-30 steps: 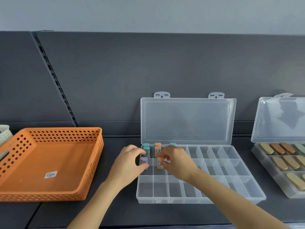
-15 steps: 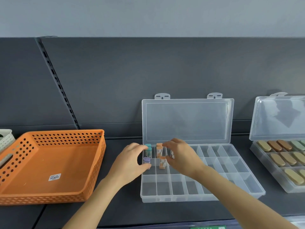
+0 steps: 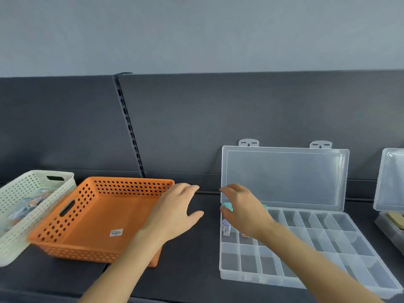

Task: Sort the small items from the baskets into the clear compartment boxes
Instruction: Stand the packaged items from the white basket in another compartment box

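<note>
Left grip (image 3: 175, 213): fingers spread and relaxed, holding nothing, above right rim of orange basket (image 3: 105, 217).
Right grip (image 3: 242, 212): loosely open, empty.
Capped vials (image 3: 226, 227): beneath Right grip, in clear compartment box (image 3: 317, 239), back-left cells.

Pale grey wall (image 3: 196, 33) above dark shelf back panel (image 3: 240, 110).

dark grey shelf (image 3: 196, 270), cream basket (image 3: 13, 241) way off left, orange basket (image 3: 131, 184) touching it, open clear compartment box (image 3: 251, 275) further right, second open box (image 3: 387, 224) cut off at the right edge
</note>
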